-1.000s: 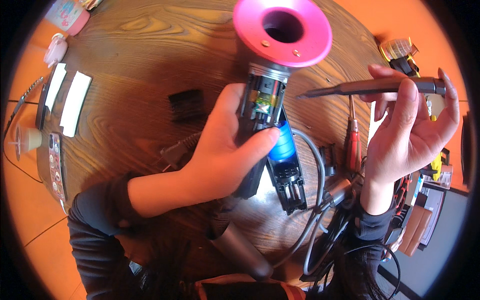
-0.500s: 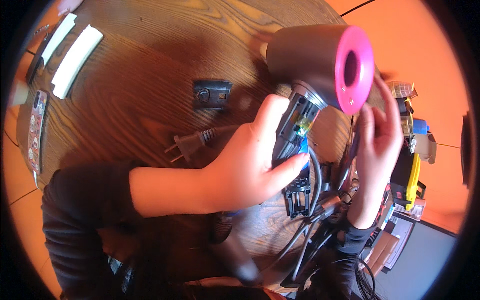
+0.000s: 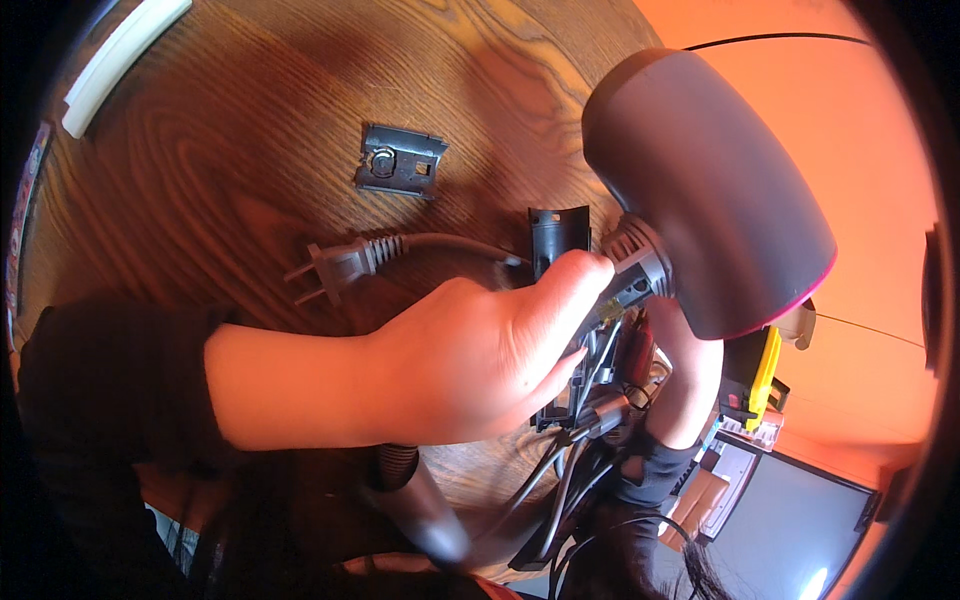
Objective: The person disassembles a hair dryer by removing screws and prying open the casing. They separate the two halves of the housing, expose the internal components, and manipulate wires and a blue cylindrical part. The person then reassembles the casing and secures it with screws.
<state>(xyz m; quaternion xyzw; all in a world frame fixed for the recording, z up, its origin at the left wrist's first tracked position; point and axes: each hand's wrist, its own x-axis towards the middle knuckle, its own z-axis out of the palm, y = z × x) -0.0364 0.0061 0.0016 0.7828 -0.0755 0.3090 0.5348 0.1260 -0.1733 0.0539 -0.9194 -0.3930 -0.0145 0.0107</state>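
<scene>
A hair dryer [image 3: 715, 190] with a dark grey head and pink rim is raised over the right side of the table. My left hand [image 3: 490, 350] is wrapped around its handle, whose casing is off and inner parts show below the head. My right hand [image 3: 690, 335] is behind and under the head, its fingers hidden. A curved black shell [image 3: 560, 235] stands just beyond my left thumb. Farther left lie a two-pin plug [image 3: 345, 266] on a grey cord and a small black plastic cover [image 3: 400, 162]. Grey cables [image 3: 600, 412] run beneath my hands.
The round wooden table [image 3: 250, 130] carries a white strip [image 3: 125, 60] at far left. Near me is a dark tube [image 3: 425, 515] with a ribbed end. A yellow object [image 3: 766, 372] and a grey screen [image 3: 790, 510] are to the right.
The dryer has turned, so its pink front faces away to the lower right. My right hand has gone from beside the head to behind it. The view has shifted.
</scene>
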